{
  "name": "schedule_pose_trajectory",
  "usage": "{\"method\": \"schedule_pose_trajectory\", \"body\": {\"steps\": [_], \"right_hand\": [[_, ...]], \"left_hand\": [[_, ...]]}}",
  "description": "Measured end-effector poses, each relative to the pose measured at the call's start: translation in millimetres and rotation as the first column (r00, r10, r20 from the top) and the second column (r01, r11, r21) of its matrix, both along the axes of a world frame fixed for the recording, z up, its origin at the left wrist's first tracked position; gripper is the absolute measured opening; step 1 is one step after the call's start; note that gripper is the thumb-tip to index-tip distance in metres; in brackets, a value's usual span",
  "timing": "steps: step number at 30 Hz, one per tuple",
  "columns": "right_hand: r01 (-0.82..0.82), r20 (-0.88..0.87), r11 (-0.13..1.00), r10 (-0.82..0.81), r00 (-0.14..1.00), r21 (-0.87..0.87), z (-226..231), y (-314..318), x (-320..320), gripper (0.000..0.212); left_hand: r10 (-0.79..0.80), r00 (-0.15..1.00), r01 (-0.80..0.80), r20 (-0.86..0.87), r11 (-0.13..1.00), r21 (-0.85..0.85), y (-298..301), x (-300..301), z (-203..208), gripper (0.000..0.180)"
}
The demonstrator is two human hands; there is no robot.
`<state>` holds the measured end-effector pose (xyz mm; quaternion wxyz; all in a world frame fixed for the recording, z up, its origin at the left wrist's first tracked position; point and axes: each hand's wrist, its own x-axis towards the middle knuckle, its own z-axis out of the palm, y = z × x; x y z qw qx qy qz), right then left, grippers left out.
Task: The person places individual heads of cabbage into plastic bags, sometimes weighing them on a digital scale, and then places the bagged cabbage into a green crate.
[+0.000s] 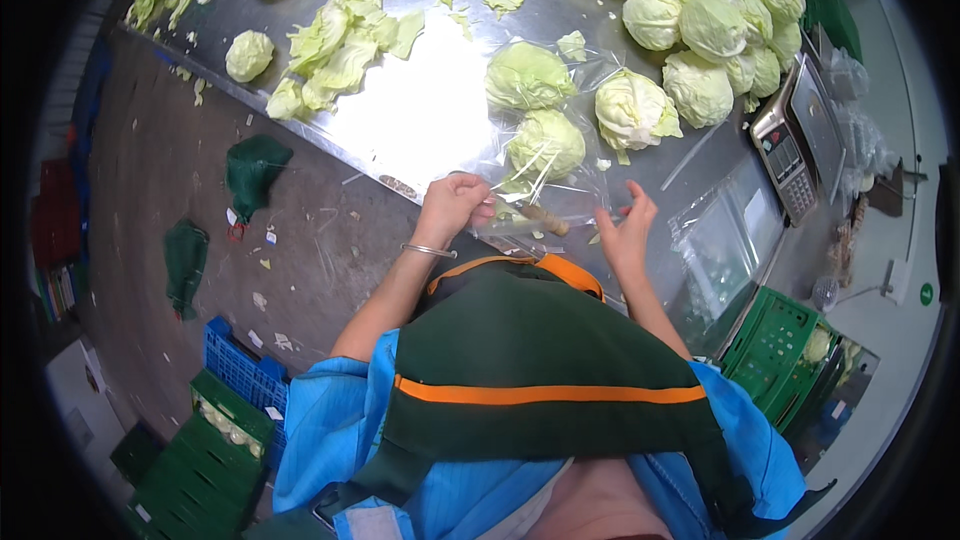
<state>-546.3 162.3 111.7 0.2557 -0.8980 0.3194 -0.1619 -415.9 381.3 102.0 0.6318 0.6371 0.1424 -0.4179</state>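
Observation:
A clear plastic bag lies on the metal table just in front of me. Two pale green cabbages appear to be inside it: the farther cabbage and the nearer cabbage. At the bag's near left edge, my left hand is closed, its fingers pinching the plastic. My right hand is by the bag's near right edge with thumb and fingers apart; the thumb seems to touch the film. Between the hands is a small brown object, too unclear to name. Right of the bag sits another cabbage.
Many cabbages are heaped at the far right, beside a scale. Flat plastic bags lie right of me. Loose leaves cover the table's left part. Crates stand lower left, green sacks on the floor.

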Motion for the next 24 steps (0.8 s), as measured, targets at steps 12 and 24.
{"method": "schedule_pose_trajectory", "body": {"steps": [12, 24], "right_hand": [[-0.826, 0.101, 0.53, 0.827, 0.553, 0.191, 27, 68, 50, 0.012], [-0.904, -0.255, 0.352, 0.922, 0.291, 0.243, 53, -2, -13, 0.007]], "left_hand": [[-0.043, 0.982, 0.037, -0.182, 0.999, -0.037, 19, -18, 15, 0.022], [0.011, 0.975, -0.04, -0.224, 0.991, -0.125, 5, -46, 6, 0.023]]}}
